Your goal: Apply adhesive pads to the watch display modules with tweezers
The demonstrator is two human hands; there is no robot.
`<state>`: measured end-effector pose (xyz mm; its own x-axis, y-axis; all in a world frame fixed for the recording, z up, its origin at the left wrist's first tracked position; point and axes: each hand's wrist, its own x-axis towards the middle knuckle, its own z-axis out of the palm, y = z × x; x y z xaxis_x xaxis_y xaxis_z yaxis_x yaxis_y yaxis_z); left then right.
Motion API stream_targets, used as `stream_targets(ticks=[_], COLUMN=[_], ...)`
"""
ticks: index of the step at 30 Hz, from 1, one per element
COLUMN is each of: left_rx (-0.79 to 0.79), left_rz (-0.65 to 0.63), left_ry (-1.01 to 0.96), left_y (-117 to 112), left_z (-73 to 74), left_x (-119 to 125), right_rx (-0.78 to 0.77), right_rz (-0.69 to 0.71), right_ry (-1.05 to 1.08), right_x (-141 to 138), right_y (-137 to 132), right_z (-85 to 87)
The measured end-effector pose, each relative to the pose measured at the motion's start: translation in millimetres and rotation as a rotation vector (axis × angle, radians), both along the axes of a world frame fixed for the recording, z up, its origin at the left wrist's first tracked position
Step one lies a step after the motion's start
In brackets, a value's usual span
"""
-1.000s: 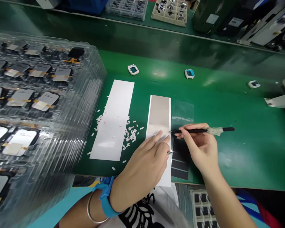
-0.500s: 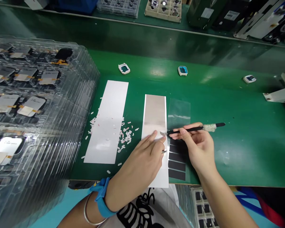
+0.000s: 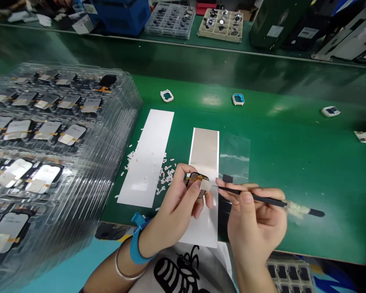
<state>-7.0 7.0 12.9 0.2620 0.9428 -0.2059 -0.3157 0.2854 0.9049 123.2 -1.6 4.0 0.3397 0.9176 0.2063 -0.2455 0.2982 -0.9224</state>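
Small part lifted off the counter (image 3: 293,162), tweezers at its edge.
Left hand (image 3: 183,203) pinches the part (image 3: 198,183); right hand (image 3: 256,219) clasps the tweezers (image 3: 262,199), whose tip apparently carries a pale piece, not yet applied.

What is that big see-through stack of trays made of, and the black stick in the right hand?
The trays look like thin clear plastic: glossy, ribbed edges, parts visible through them. The stick, tweezers in the right hand, looks like matte black-coated metal; the bare tip shines silvery, though that is hard to confirm.
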Motion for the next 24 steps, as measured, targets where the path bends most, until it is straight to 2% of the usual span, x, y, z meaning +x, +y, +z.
stream_targets(ticks=[10, 18, 24], left_rx=[-0.041, -0.014, -0.008], left_rz=[-0.053, -0.021, -0.006], left_ry=[-0.165, -0.130, -0.115], left_y=[-2.7, -6.7, -6.3], left_z=[1.3, -4.9, -4.2], left_x=[-0.5, 3.5, 5.4], right_rx=[0.098, 0.090, 0.082], right_rz=[-0.037, -0.060, -0.066], right_ry=[-0.052, -0.060, -0.069], right_x=[-6.7, -7.5, -7.5], right_y=[2.3, 2.1, 2.8], right_z=[-6.5, -8.6, -9.8])
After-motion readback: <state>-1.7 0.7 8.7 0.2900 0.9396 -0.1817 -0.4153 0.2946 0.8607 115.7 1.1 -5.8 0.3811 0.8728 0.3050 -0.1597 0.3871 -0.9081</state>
